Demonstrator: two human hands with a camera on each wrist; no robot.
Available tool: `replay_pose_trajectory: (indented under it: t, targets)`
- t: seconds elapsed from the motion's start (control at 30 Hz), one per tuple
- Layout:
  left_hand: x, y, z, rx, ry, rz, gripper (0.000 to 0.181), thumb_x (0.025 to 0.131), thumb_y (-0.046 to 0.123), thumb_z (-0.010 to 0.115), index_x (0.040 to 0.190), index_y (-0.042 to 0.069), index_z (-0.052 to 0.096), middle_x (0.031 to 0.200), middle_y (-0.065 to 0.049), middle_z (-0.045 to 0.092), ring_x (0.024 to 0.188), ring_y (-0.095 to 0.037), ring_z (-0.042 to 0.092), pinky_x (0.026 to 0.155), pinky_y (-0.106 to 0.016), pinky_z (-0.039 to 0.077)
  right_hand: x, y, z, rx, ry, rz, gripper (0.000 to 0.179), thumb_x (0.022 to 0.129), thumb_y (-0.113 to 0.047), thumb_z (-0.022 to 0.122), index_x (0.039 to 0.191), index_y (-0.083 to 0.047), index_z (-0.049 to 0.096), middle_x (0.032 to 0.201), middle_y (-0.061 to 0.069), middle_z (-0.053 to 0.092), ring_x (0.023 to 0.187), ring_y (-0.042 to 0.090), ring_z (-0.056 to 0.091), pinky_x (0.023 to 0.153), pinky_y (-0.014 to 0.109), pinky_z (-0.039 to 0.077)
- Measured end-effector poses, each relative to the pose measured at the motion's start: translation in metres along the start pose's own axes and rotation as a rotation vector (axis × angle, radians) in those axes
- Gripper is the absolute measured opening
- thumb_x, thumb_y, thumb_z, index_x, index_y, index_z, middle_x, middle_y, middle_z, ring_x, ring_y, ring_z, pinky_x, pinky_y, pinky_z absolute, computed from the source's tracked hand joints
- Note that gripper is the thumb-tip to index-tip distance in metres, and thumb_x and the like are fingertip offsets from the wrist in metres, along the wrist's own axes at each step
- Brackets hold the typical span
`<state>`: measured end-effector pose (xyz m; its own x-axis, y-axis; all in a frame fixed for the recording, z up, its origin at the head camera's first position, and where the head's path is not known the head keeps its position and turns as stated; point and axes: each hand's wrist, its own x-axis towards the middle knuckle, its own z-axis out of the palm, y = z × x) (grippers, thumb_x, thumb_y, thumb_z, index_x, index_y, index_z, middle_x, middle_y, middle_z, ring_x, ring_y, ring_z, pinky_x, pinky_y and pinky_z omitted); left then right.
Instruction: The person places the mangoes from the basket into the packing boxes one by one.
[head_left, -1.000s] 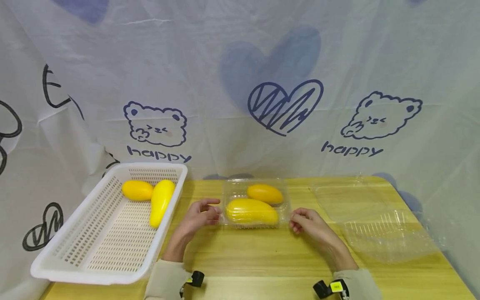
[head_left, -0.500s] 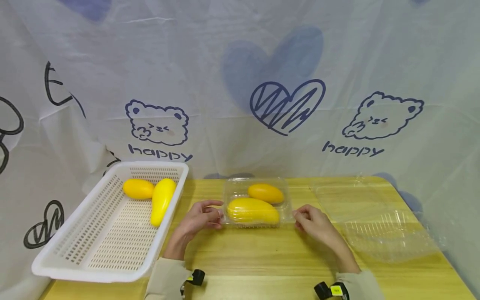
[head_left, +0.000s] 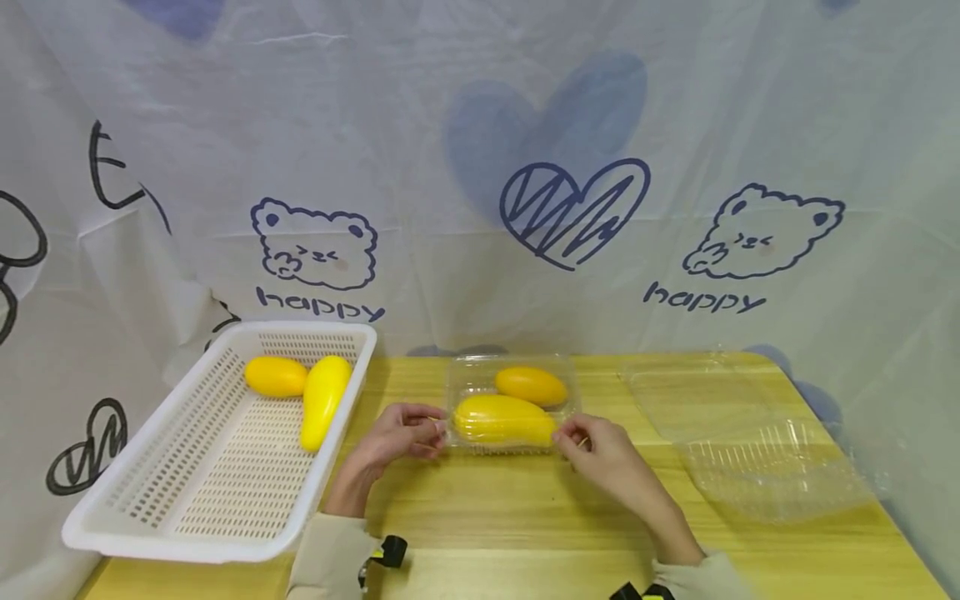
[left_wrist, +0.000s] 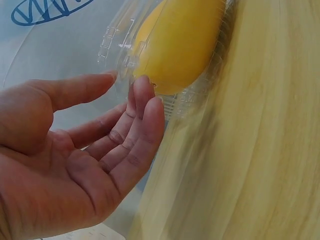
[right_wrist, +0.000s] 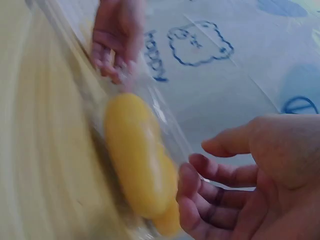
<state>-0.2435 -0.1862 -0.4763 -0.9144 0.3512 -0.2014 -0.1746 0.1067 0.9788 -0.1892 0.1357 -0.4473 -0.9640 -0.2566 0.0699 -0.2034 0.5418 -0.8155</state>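
Two yellow mangoes, a larger one (head_left: 502, 419) in front and a smaller one (head_left: 531, 386) behind, lie inside a clear plastic clamshell box (head_left: 472, 371), whose lid appears to be down. My left hand (head_left: 401, 433) is at the box's front left corner, fingertips touching or almost touching its edge. In the left wrist view a gap shows between its thumb (left_wrist: 80, 90) and bent fingers. My right hand (head_left: 596, 450) is at the front right corner, over the larger mango's end. Its fingers (right_wrist: 215, 195) are loosely bent with nothing between them in the blurred right wrist view.
A white perforated basket (head_left: 180, 546) on the left holds two more mangoes, one orange-yellow (head_left: 276, 377) and one long yellow (head_left: 324, 404). Another clear clamshell box (head_left: 780, 475) lies spread on the right side of the wooden table (head_left: 480, 533). A printed curtain (head_left: 435, 250) hangs behind.
My right hand has moved out a little to the right, then back left onto the box's front right corner. The left hand and the mangoes have hardly moved.
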Motion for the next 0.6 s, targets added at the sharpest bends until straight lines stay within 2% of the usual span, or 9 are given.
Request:
replay_pose_trajectory:
  t: [0.13,0.27,0.43,0.6]
  targets:
    - [0.001,0.0,0.001,0.01,-0.002,-0.003,0.034,0.1,0.002,0.06,0.128,-0.018,0.056,0.094,-0.014,0.071,0.083,-0.022,0.069,0.075,-0.034,0.061,0.002,-0.001,0.021,0.175,-0.144,0.002,0.02,0.105,-0.014,0.059,0.101,0.004,0.067,0.083,0.014,0.068,0.071,0.027,0.067,0.061,0.035,0.059]
    - [0.002,0.0,0.002,-0.001,-0.01,0.0,0.035,0.1,0.003,0.061,0.128,-0.018,0.055,0.092,-0.013,0.071,0.082,-0.022,0.07,0.075,-0.034,0.061,0.004,0.0,0.044,0.384,-0.215,0.057,0.027,0.106,-0.013,0.057,0.11,0.012,0.064,0.09,0.018,0.07,0.075,0.025,0.069,0.069,0.039,0.062]
    - [0.003,0.0,0.002,-0.019,-0.01,0.006,0.037,0.101,0.004,0.062,0.13,-0.018,0.054,0.094,-0.017,0.072,0.081,-0.021,0.07,0.075,-0.031,0.061,0.009,-0.001,0.073,0.579,-0.208,0.131,0.031,0.105,-0.012,0.058,0.115,0.016,0.062,0.094,0.02,0.073,0.075,0.018,0.07,0.07,0.032,0.061]
    - [0.001,-0.001,0.0,-0.013,-0.019,0.007,0.039,0.101,0.004,0.062,0.131,-0.019,0.052,0.095,-0.016,0.072,0.082,-0.02,0.07,0.078,-0.033,0.061,0.011,-0.001,0.096,0.774,-0.171,0.226,0.032,0.104,-0.013,0.059,0.117,0.017,0.062,0.095,0.015,0.074,0.077,0.015,0.07,0.073,0.029,0.061]
